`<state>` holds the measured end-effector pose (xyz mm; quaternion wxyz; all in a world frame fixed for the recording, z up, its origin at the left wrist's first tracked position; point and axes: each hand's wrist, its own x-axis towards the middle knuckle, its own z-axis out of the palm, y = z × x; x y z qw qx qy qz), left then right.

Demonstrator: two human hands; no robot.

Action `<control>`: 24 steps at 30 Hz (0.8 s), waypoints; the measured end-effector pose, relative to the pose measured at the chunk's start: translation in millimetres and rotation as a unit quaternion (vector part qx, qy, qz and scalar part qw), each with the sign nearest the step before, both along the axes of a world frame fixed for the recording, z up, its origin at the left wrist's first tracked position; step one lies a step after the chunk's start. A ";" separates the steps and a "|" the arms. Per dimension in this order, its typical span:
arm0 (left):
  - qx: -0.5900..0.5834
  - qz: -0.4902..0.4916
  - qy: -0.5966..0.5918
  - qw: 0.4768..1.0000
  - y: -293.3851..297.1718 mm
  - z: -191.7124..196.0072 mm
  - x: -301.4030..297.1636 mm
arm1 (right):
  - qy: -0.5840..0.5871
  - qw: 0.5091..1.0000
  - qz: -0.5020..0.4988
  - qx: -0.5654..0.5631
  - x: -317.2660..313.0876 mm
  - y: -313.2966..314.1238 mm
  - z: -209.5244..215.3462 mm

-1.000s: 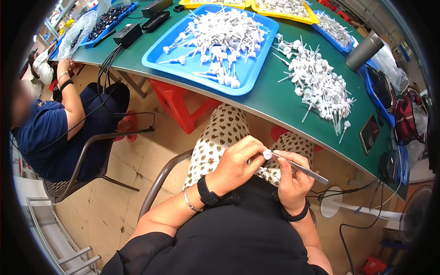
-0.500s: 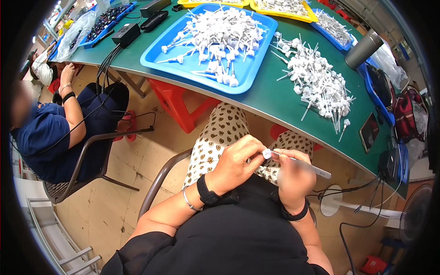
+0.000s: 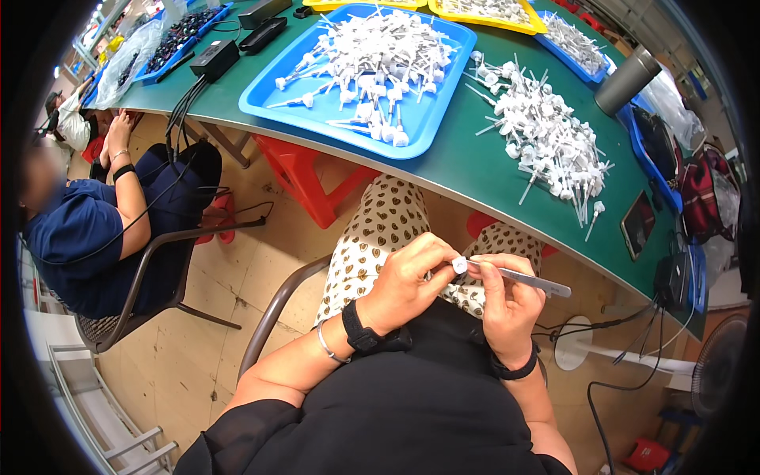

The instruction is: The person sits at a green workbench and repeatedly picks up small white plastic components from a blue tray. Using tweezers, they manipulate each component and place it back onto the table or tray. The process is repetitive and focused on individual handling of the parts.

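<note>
Over my lap, my left hand (image 3: 405, 279) pinches a small white plastic part (image 3: 460, 265) with a round head between thumb and fingertips. My right hand (image 3: 511, 305) is closed on slim silver metal tweezers (image 3: 542, 283), whose broad end sticks out to the right. The tweezers' tips point at the white part; fingers hide whether they touch it. On the table ahead, a blue tray (image 3: 431, 131) bears a heap of white parts with thin stems. To its right, a loose pile of similar parts (image 3: 550, 131) lies directly on the green tabletop (image 3: 475, 186).
Yellow trays (image 3: 526, 26) and another blue tray stand at the back. A metal flask (image 3: 628, 81) and a phone (image 3: 638, 226) are at the right. Black cables hang from the table. A seated person (image 3: 87, 222) is at my left; a red stool (image 3: 313, 186) stands under the table.
My right hand has turned slightly, and the tweezers' broad end has dipped a little. My left hand keeps its pinch on the white part in nearly the same place.
</note>
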<state>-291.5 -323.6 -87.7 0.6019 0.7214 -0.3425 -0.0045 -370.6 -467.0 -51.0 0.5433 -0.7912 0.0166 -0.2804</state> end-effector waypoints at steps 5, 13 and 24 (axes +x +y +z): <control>0.014 -0.009 -0.020 1.000 0.6 0.7 -0.1 | 0.035 0.999 0.017 -0.030 -0.9 -5.8 6.2; -0.038 -0.044 0.077 0.995 0.0 -6.4 3.8 | 0.023 0.996 -0.016 0.089 -7.4 0.0 10.1; -0.054 -0.056 0.093 0.993 -0.1 -3.9 3.4 | -0.013 0.999 0.018 -0.045 -2.5 -4.8 4.7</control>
